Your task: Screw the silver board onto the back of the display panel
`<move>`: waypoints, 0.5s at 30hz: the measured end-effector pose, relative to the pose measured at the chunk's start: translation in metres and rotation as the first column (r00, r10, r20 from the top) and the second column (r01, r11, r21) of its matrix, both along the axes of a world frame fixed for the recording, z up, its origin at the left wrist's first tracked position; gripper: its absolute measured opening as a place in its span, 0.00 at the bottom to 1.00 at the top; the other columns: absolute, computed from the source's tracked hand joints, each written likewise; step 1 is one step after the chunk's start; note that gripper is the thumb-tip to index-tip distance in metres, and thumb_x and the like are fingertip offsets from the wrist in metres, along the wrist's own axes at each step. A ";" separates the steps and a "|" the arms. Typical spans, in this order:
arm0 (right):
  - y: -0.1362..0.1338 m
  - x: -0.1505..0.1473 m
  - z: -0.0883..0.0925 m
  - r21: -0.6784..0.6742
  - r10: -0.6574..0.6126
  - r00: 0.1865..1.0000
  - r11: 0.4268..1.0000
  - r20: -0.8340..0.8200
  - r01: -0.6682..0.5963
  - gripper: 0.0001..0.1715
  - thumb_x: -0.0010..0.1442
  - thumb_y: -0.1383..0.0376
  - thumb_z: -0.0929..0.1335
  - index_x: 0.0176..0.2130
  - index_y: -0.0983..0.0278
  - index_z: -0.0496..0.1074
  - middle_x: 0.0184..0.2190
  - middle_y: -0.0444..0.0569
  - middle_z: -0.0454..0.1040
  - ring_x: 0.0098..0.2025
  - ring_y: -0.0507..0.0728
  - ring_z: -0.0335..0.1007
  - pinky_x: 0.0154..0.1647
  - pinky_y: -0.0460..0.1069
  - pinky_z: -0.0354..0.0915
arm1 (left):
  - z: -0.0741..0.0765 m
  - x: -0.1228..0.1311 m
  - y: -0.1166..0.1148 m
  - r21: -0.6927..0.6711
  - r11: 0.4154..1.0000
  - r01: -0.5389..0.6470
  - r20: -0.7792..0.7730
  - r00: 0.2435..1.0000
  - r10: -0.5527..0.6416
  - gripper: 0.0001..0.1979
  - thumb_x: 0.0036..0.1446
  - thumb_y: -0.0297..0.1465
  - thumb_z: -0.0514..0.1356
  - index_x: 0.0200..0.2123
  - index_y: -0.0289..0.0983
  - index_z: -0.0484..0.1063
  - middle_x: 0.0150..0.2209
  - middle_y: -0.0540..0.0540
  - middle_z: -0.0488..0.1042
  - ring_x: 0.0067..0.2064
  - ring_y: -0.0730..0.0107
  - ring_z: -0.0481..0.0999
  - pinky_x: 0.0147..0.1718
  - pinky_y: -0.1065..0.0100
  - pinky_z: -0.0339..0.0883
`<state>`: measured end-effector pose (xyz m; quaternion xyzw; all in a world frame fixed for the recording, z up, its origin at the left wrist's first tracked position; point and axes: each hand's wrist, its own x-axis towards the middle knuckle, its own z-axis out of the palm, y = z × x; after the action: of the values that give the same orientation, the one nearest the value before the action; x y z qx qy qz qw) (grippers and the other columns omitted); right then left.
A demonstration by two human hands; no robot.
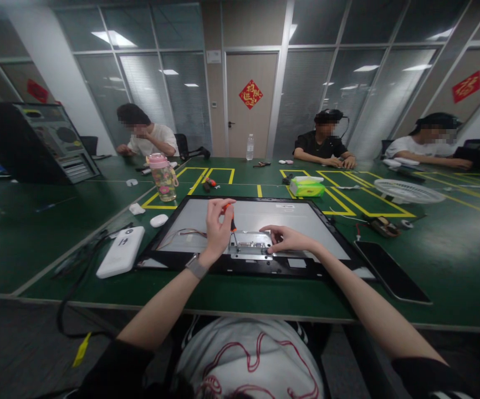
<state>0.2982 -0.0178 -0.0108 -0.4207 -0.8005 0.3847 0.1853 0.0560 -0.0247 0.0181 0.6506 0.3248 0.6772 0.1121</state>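
An opened monitor panel [198,213] with a black frame lies flat on the green table in front of me. Near its front edge a metal bracket [248,256] carries a row of ports. My left hand [218,227], with a watch at the wrist, is closed around an orange-and-black screwdriver [233,226]. The screwdriver stands nearly upright, its tip down at the bracket's left part; a screw there is too small to make out. My right hand [290,239] grips the bracket's right end between thumb and fingers. Thin wires [185,233] run across the panel left of my left hand.
Left of the panel are a white power bank [121,252], a black cable [84,277] and a pink-lidded bottle [163,180]. A phone [392,271] lies to the right. Farther back are a green tissue pack [307,187], a computer case [36,144] and several seated people.
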 end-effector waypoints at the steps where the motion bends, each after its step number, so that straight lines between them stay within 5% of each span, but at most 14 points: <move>1: 0.000 0.000 0.000 0.000 -0.001 1.000 1.000 0.001 0.001 0.46 0.47 0.52 0.75 0.59 0.66 0.62 0.27 0.41 0.65 0.31 0.54 0.64 0.34 0.48 0.59 | 0.001 0.000 -0.001 0.011 1.000 -0.014 -0.011 1.000 0.015 0.10 0.63 0.35 0.54 0.40 0.40 0.73 0.38 0.46 0.66 0.40 0.70 0.69 0.38 0.69 0.65; 5: 0.000 0.000 0.000 0.007 -0.005 1.000 1.000 -0.001 0.005 0.46 0.46 0.52 0.75 0.58 0.66 0.63 0.27 0.41 0.65 0.31 0.54 0.64 0.33 0.48 0.58 | -0.002 0.000 0.000 0.013 0.999 -0.040 -0.011 0.999 0.041 0.12 0.65 0.35 0.51 0.41 0.39 0.72 0.38 0.45 0.68 0.41 0.68 0.70 0.41 0.67 0.65; 10: 0.000 0.000 0.000 0.010 -0.008 1.000 1.000 0.003 0.008 0.46 0.46 0.52 0.75 0.58 0.67 0.63 0.26 0.40 0.65 0.30 0.53 0.63 0.33 0.48 0.58 | -0.006 -0.001 0.003 -0.084 0.994 0.064 0.057 0.997 -0.059 0.16 0.67 0.36 0.45 0.45 0.39 0.70 0.36 0.46 0.72 0.38 0.70 0.72 0.38 0.67 0.66; 15: 0.000 0.000 0.000 0.004 -0.007 1.000 1.000 -0.003 0.007 0.46 0.45 0.52 0.75 0.58 0.66 0.63 0.26 0.40 0.65 0.30 0.53 0.63 0.33 0.48 0.58 | -0.001 -0.001 -0.001 0.039 0.999 -0.034 -0.033 0.999 0.035 0.12 0.64 0.35 0.51 0.40 0.39 0.74 0.39 0.45 0.69 0.43 0.67 0.70 0.42 0.67 0.65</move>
<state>0.2981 -0.0180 -0.0111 -0.4228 -0.7993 0.3831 0.1885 0.0552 -0.0257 0.0173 0.6581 0.3247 0.6743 0.0821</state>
